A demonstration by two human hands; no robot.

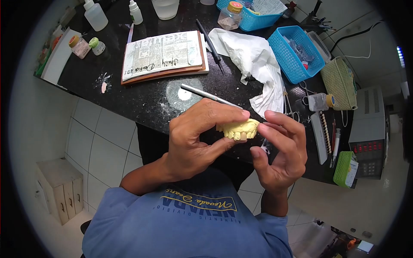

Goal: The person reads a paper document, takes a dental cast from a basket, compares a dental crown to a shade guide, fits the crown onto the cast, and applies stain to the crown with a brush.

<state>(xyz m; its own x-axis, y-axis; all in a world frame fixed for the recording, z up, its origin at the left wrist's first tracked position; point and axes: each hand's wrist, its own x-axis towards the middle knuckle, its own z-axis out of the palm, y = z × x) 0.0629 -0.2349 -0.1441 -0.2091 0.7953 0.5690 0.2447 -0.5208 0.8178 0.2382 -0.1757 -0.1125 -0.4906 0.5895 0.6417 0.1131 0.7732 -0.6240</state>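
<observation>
A yellow dental model [241, 128] with a row of teeth is held up over the front edge of the black table; one front tooth is a pinkish beige. My left hand [195, 137] grips the model from its left side, thumb below and fingers above. At the model's right edge is my right hand [282, 150], its fingers curved and apart from the thumb, a fingertip near or touching the model. Behind my left hand lies a metal-handled tool [206, 93], its far end hidden.
On the black table [148, 96] are a notebook [163, 56], a black pen-like tool [209, 43], white cloth [249, 51], a blue basket [297, 53], scissors [306, 89], a jar [320, 102] and bottles [95, 16]. A grey device [368, 129] stands right.
</observation>
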